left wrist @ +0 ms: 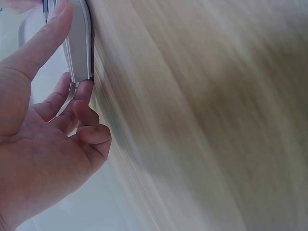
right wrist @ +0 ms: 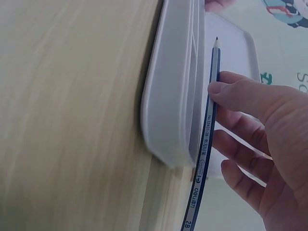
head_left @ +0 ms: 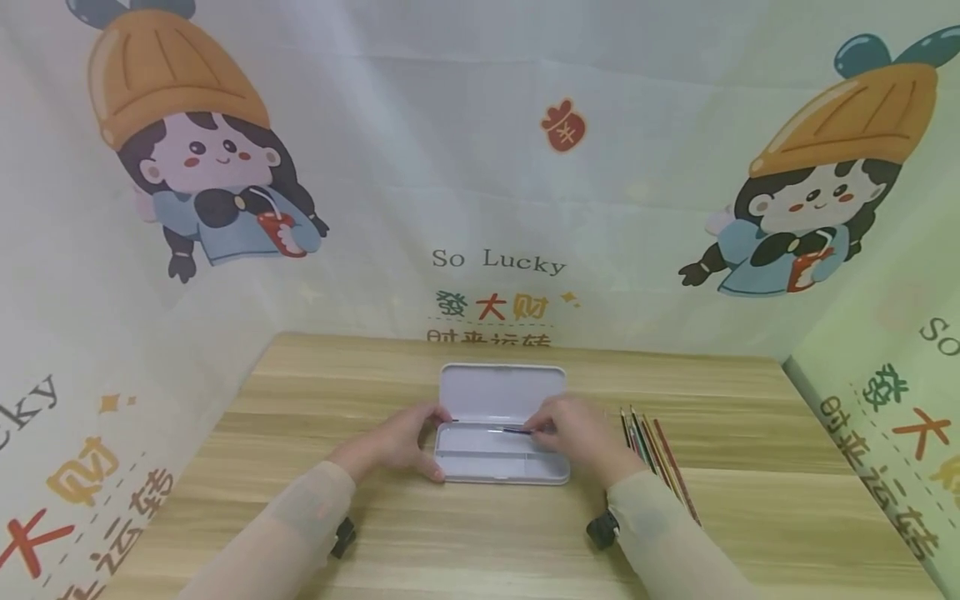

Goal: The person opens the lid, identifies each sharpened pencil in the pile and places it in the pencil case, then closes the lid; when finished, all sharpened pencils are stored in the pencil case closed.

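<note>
An open white pencil case (head_left: 502, 393) lies on the table, its lid tipped back and its tray divided into compartments. My left hand (head_left: 399, 439) holds the left end of the case, thumb at the front corner and fingers toward the back. In the left wrist view, fingertips (left wrist: 84, 90) touch the case's end. My right hand (head_left: 576, 433) pinches a blue-and-white pencil (right wrist: 206, 139) between thumb and fingers over the right part of the tray. The pencil's dark point faces left in the head view, and "2B" shows near its other end.
Several pencils (head_left: 660, 458) in different colours lie loosely together on the wooden table (head_left: 450, 542), right of the case and partly behind the right forearm. A printed cloth (head_left: 420, 167) hangs behind the table and along both sides.
</note>
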A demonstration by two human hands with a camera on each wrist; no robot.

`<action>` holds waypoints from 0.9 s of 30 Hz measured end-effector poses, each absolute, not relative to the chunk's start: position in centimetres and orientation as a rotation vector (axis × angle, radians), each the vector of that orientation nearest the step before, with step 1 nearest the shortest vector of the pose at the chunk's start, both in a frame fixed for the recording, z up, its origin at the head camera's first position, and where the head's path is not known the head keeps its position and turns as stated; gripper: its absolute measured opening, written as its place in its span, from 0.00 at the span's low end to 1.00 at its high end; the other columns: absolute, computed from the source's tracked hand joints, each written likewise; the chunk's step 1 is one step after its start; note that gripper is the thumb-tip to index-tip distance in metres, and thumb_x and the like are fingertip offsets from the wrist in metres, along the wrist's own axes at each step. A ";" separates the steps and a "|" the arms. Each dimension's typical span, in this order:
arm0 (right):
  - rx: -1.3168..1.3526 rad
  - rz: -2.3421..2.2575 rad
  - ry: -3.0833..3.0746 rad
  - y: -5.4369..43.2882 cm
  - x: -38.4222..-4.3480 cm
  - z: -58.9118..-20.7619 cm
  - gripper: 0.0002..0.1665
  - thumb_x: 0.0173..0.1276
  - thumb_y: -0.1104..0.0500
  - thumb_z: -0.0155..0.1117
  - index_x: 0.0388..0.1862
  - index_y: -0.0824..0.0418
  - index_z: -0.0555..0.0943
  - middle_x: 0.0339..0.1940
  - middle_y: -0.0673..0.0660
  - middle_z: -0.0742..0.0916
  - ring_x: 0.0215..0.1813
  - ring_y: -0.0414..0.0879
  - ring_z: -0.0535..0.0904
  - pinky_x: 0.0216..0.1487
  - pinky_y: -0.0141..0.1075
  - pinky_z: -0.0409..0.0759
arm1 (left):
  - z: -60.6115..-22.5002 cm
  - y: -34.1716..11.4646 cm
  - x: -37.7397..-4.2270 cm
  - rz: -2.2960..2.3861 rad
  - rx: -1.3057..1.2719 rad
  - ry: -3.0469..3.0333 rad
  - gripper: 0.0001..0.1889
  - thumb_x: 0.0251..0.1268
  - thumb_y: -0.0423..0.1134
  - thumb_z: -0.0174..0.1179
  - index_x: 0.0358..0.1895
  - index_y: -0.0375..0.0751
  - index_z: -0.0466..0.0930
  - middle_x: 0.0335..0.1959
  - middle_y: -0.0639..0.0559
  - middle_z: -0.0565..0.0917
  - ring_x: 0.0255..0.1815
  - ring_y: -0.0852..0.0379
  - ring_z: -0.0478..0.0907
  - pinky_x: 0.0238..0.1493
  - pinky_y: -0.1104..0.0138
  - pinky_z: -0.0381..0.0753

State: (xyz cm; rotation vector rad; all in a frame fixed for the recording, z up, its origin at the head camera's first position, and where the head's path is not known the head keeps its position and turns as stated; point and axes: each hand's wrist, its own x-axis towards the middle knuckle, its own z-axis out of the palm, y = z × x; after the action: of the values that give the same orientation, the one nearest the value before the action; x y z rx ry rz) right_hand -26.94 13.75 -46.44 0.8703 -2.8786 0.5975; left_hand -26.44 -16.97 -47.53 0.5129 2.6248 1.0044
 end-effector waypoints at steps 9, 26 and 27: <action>0.968 0.512 -2.879 11.5 -27.5 -46.4 0.07 0.63 0.57 0.76 0.40 0.46 0.93 0.34 0.45 0.90 0.40 0.41 0.85 0.44 0.36 0.84 | -47.7 -17.1 -26.4 1.006 0.531 2.627 0.43 0.35 0.36 0.86 0.62 0.39 0.74 0.60 0.40 0.80 0.69 0.38 0.73 0.78 0.43 0.65; 1.052 0.609 -2.936 8.0 -27.9 -46.3 0.07 0.64 0.60 0.75 0.38 0.48 0.93 0.38 0.48 0.92 0.44 0.43 0.85 0.53 0.41 0.84 | -47.4 -17.2 -26.5 0.998 0.570 2.606 0.43 0.38 0.36 0.85 0.62 0.36 0.73 0.61 0.38 0.80 0.69 0.37 0.72 0.78 0.42 0.63; 1.055 0.614 -2.935 7.9 -27.9 -46.3 0.07 0.64 0.60 0.76 0.38 0.48 0.93 0.38 0.48 0.92 0.44 0.43 0.85 0.52 0.41 0.84 | -47.4 -17.2 -26.5 1.003 0.568 2.605 0.43 0.38 0.36 0.85 0.62 0.36 0.73 0.61 0.38 0.80 0.69 0.37 0.72 0.78 0.42 0.63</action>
State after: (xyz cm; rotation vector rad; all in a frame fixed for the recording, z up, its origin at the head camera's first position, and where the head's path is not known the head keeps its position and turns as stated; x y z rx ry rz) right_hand -27.88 7.92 -46.26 1.0554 -2.9346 0.6143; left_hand -26.54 -17.22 -47.41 0.5678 2.6046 1.0029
